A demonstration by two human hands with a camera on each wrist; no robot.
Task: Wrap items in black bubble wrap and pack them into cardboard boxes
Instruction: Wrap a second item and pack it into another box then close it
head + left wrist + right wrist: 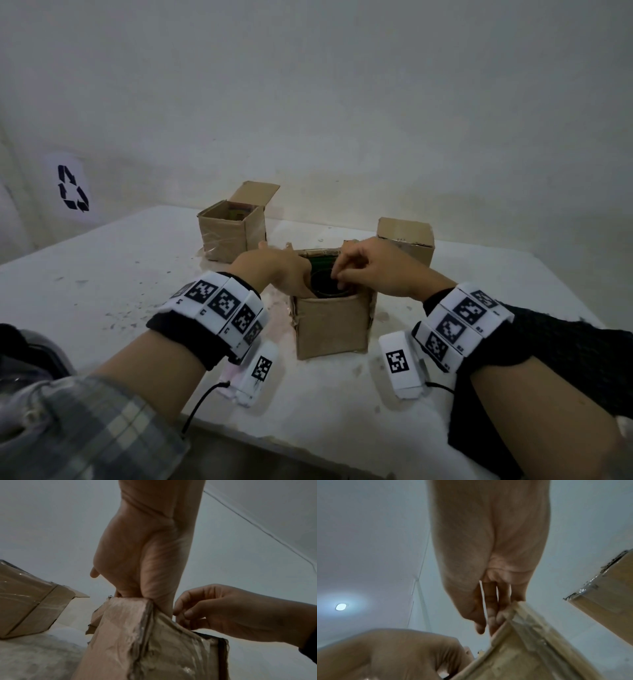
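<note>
An open cardboard box (331, 325) stands in the middle of the white table (120, 274). A dark round item (325, 286) sits inside it, with something green behind it. My left hand (303, 282) reaches into the box's left side; its fingers are hidden between the item and the wall. My right hand (337, 278) hovers over the opening, curled fingertips pinching the item's upper rim. From the left wrist view, my left hand (137, 588) dips behind the box's corner (130, 635), and the right hand (181, 613) pinches at the rim. Right fingers (491, 615) point down into the box (522, 649).
An open box (229, 233) with a raised flap stands at the back left, and a closed taped box (406, 236) at the back right. A sheet of black bubble wrap (555, 359) lies under my right forearm at the table's right edge. A wall rises close behind.
</note>
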